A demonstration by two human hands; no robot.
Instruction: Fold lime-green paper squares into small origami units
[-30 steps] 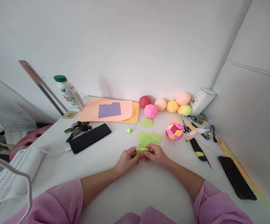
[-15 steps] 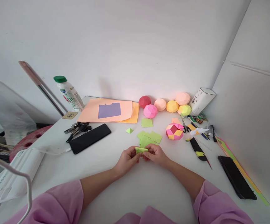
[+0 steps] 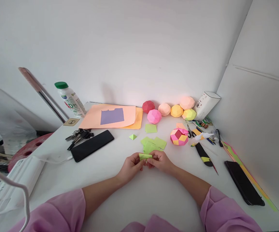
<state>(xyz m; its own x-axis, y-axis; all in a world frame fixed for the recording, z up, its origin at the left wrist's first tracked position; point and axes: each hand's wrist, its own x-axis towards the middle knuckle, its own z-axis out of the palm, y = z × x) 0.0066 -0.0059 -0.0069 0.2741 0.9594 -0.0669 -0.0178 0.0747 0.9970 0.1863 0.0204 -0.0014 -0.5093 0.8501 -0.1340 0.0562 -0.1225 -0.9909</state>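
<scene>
Between both hands I hold a small folded piece of green paper, low over the white table. My left hand pinches its left end, with the thumb in front. At the right end, my right hand grips it between thumb and fingers. Just beyond my fingertips lie several overlapping green paper squares. One more green paper square lies farther back. To its left sits a small folded green paper pyramid.
Faceted paper balls line the wall; a multicoloured paper ball sits nearer. At right are scissors, a box cutter and a black case. At left lie a phone, keys, orange sheets and a bottle.
The view has shifted slightly. Both hands keep their hold on the folded green paper, whose angle looks nearly the same. Nothing else on the table has moved.
</scene>
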